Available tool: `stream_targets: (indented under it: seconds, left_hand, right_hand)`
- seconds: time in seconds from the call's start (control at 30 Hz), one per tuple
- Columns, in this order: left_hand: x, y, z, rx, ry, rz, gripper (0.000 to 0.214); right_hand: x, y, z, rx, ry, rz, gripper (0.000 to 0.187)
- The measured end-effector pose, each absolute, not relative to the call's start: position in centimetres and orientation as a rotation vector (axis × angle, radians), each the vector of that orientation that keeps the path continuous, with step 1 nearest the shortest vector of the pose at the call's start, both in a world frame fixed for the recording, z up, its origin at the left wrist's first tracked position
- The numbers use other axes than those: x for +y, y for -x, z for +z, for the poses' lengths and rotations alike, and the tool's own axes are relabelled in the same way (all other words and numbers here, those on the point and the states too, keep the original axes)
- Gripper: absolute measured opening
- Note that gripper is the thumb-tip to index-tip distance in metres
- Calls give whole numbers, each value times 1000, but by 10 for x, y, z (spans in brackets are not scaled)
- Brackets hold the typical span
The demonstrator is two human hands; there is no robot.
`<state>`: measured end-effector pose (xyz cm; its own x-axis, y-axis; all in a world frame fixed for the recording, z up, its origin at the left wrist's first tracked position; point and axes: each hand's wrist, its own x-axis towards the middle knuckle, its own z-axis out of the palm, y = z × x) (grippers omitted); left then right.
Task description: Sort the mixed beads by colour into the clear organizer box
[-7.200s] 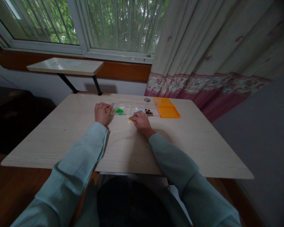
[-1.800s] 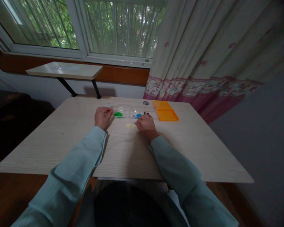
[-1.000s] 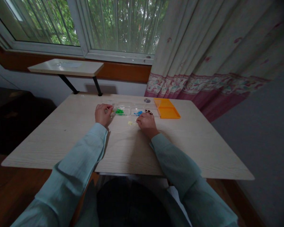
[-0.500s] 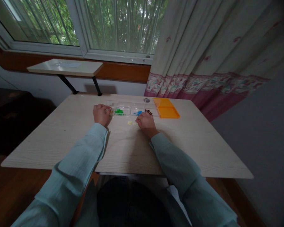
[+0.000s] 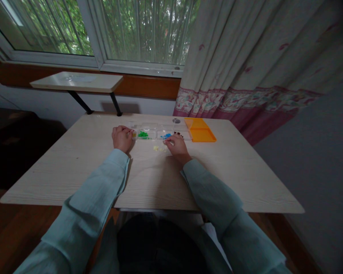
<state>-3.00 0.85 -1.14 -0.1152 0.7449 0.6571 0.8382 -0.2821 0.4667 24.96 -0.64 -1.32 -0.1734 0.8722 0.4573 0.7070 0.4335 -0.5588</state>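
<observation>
Across the far middle of the table lies a clear compartment box [image 5: 152,136]. Small green pieces [image 5: 143,134], blue pieces [image 5: 166,136] and dark brown pieces [image 5: 178,134] sit in separate front compartments. My left hand [image 5: 122,138] grips the box's left end, next to a compartment with a little yellow in it. Pale yellow pieces [image 5: 156,148] lie loose on the table in front of the box. Beside them, my right hand [image 5: 177,147] is closed in a pinch at the box's front edge; whatever is between the fingertips is too small to name.
An orange lid [image 5: 202,130] lies at the right end of the box. The wooden table [image 5: 160,182] reaches to a curtain [image 5: 234,68] behind. A small raised shelf [image 5: 103,82] on black legs stands at the back left, below the window.
My right hand's fingers have shifted slightly and now show as a clearer pinch near the loose pale pieces. My left hand keeps its place on the box. The view has moved a little.
</observation>
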Motion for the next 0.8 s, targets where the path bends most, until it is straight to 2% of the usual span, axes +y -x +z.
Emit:
stream_targets:
  seconds: [0.33, 0.5, 0.8]
  left_hand:
    - [-25, -24, 8, -1352, 2477, -1271, 23]
    - [-40, -46, 11, -1254, 2549, -1255, 31]
    - [-41, -46, 14, -1205, 2537, -1334, 30]
  right_hand:
    - [-7, -239, -9, -1469, 1092, 1009, 37]
    - [-14, -233, -4, -1429, 1031, 1266, 38]
    - [-25, -223, 2, -1406, 916, 1495, 34]
